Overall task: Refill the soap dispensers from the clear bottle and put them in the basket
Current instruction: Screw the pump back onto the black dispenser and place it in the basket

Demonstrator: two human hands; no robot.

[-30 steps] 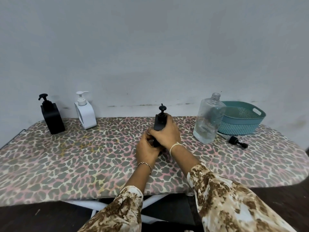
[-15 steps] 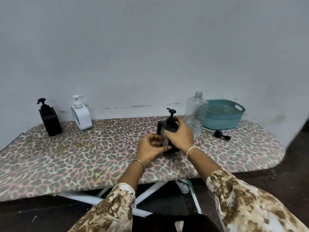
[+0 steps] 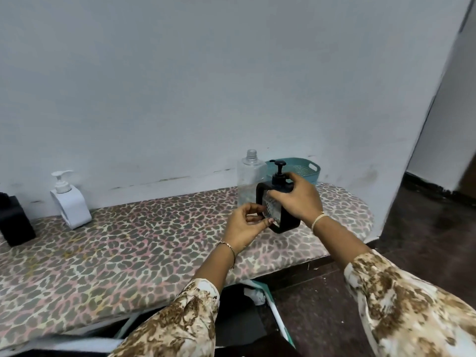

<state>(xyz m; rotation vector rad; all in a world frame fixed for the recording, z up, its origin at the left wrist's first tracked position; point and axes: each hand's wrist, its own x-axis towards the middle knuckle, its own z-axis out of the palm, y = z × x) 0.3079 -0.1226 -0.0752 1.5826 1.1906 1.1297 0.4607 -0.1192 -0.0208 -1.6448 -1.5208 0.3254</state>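
Both hands hold a square black pump soap dispenser above the leopard-print board.
The right hand wraps its top, hiding much of it; the left hand pinches its lower edge. Behind stand the uncapped clear plastic bottle and the half-hidden teal perforated basket; a white pump dispenser stands far left.

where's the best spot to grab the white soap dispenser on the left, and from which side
Take the white soap dispenser by its flat-sided body, below the pump, coming from the front with fingers across its two broad faces. It stands upright and apart from the black dispenser, so both sides look free. The thin pump head would likely be a poor grip.
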